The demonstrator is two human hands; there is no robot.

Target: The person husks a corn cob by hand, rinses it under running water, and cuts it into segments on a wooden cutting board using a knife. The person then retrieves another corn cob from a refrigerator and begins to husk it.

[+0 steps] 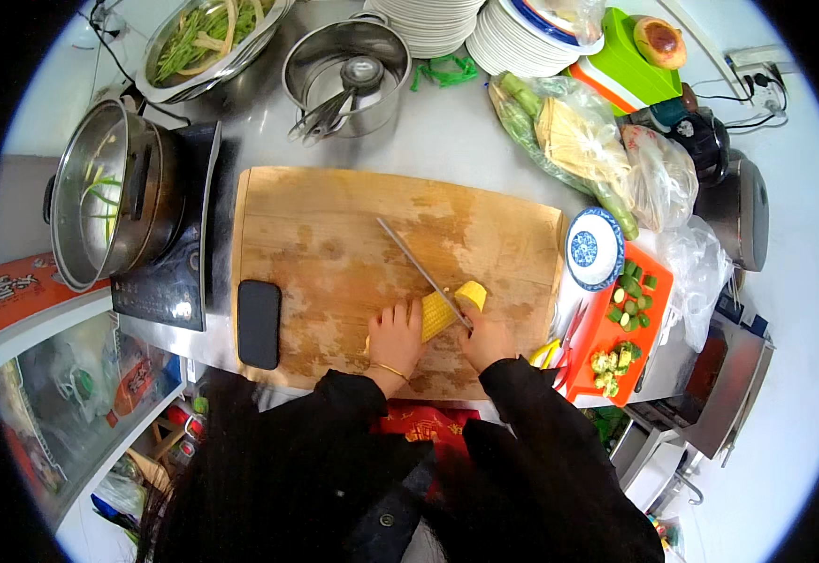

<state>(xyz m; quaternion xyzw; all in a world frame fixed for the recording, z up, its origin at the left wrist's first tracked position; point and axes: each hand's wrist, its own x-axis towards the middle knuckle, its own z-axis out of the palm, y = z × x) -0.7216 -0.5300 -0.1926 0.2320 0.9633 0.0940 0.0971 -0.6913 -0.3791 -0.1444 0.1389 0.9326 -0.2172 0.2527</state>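
An ear of yellow corn (pixel 438 314) lies slanted on the wooden cutting board (pixel 311 232). Its lower left part is under my left hand (pixel 394 341), which presses it to the board with the fingers forward. My right hand (pixel 488 341) grips a kitchen knife (pixel 420 267), seen nearly edge-on, with its far end pointing to the upper left. The blade crosses the corn near its right end, where a short yellow piece (pixel 471 293) shows beyond it. Whether that piece is fully separate I cannot tell. The knife's handle is hidden in my right hand.
A dark phone (pixel 258 324) lies on the board's left edge. Left stands a lidded pot (pixel 92 197) on an induction cooker (pixel 163 281). To the right are a patterned bowl (pixel 595 249), scissors (pixel 573 331) and an orange tray (pixel 596 352) with cut vegetables. Behind the board stands a steel pot (pixel 311 70).
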